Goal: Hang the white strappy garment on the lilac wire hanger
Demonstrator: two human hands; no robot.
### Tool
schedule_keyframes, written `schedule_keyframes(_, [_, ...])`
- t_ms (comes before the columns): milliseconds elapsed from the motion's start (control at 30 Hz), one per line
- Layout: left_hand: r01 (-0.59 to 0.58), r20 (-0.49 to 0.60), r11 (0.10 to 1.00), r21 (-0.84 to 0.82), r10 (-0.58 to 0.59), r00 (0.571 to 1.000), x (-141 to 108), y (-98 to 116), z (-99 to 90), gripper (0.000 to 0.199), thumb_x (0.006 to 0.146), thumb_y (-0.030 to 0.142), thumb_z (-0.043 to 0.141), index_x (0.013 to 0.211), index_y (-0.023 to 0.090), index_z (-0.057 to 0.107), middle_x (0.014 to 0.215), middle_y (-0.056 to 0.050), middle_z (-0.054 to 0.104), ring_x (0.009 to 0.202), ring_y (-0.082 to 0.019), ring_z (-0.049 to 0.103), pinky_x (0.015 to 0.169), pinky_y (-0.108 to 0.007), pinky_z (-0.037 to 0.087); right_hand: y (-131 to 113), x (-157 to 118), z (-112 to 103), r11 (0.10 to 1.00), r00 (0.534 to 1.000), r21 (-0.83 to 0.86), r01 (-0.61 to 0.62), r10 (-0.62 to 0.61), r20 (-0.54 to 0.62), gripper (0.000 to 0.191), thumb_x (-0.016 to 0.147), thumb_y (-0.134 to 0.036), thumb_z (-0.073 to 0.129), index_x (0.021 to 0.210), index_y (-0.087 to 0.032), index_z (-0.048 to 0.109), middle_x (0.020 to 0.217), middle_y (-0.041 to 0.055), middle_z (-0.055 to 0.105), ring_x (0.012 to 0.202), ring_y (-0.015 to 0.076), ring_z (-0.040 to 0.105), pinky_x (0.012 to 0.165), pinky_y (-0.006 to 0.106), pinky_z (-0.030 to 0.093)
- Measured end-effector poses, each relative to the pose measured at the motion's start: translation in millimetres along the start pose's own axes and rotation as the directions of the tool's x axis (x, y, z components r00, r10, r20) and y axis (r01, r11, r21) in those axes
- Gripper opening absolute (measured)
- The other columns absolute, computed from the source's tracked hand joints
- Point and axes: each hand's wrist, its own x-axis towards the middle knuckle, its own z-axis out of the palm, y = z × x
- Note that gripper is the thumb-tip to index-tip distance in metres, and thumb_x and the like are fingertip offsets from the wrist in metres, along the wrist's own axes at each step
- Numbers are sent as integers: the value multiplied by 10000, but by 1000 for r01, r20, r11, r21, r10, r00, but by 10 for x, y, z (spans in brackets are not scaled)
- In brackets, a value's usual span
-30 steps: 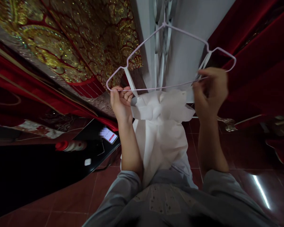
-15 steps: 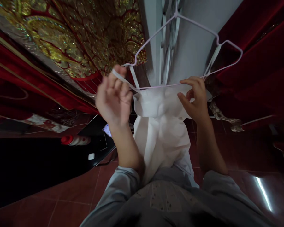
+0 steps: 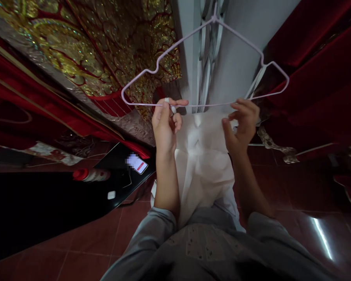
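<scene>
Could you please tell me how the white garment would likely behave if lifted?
The white garment would likely flop, as its cloth shows soft folds. It is probably fairly light, since the fabric looks thin. One strap, looped over the lilac hanger, would probably keep that side attached.

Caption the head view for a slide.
Left hand holding a white strap by a pale pink hanger, open right hand near the lower bar, white garment below.

Thin pale-lilac triangular hanger [image 3: 206,105] is looking smooth, like coated wire or plastic; white cloth garment [image 3: 203,160] is showing matt, softly creased. Gold-and-red sequined fabric [image 3: 84,50] is glittering, rough-textured; dark red square floor tiles [image 3: 89,236] are reflecting light, glossy.
</scene>
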Motion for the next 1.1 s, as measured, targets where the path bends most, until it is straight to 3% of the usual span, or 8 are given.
schedule_keyframes(100, [-40,23,999,5,40,999,14,24,38,359,1120,396,667,824,200,615,850,-40,769,404,-58,388,362,-217,241,110,18,-29,986,961,50,-157,164,-221,302,962,-530,683,1135,-283,659,1141,81,663,873,200,612,739,380,563])
schedule_keyframes(267, [-84,18,996,11,84,996,6,-22,42,360,1104,427,694,823,218,611,806,-15,733,400,-60,374,335,-222,229,83,101,-123,961,965,88,-263,263,16,323,976,-535,691,860,-238,743,775,-2,684,692,146,586,648,313,498])
schedule_keyframes(433, [-108,-1,994,25,108,994,42,-87,19,387,1073,491,730,824,220,612,788,-10,699,396,-61,349,352,-242,274,-52,310,-193,978,987,165,-132,115,109,287,1000,-437,675,1221,-337,830,959,4,812,562,124,525,557,336,472])
schedule_keyframes(633, [-44,23,998,38,43,999,66,-56,-59,398,1041,522,767,836,221,605,815,-10,713,392,-54,339,350,-235,283,179,893,-356,993,994,95,72,-63,-87,604,940,-448,827,1520,-397,665,1696,31,577,1249,298,743,683,359,621])
schedule_keyframes(733, [-49,45,998,50,47,998,55,-36,-74,399,1024,545,780,854,223,615,831,-18,734,397,-57,326,335,-226,236,412,886,-430,990,943,61,129,-103,-315,426,1000,-438,769,1421,-385,730,1592,-9,654,1602,323,527,1103,457,629])
schedule_keyframes(867, [-47,53,999,28,45,998,56,-49,-60,399,1026,547,771,844,224,625,863,-30,765,406,-64,346,352,-227,244,547,602,-406,985,769,51,164,-95,-632,260,1043,-412,685,1269,-346,795,1389,6,722,1432,299,678,1283,574,476])
schedule_keyframes(967, [-24,65,1000,1,24,998,30,-112,-18,377,1037,520,760,854,215,636,919,-46,795,409,-60,365,369,-231,256,390,388,-287,991,866,93,94,-35,-499,315,981,-449,743,1283,-377,797,1337,23,752,1241,294,765,1046,536,636])
schedule_keyframes(1100, [-45,48,999,10,44,998,-62,-246,10,247,1048,459,735,987,224,692,1088,-83,836,434,-64,399,383,-239,236,90,268,-101,993,991,29,-114,111,70,463,876,-507,816,1301,-329,779,1232,56,800,790,183,728,649,354,612])
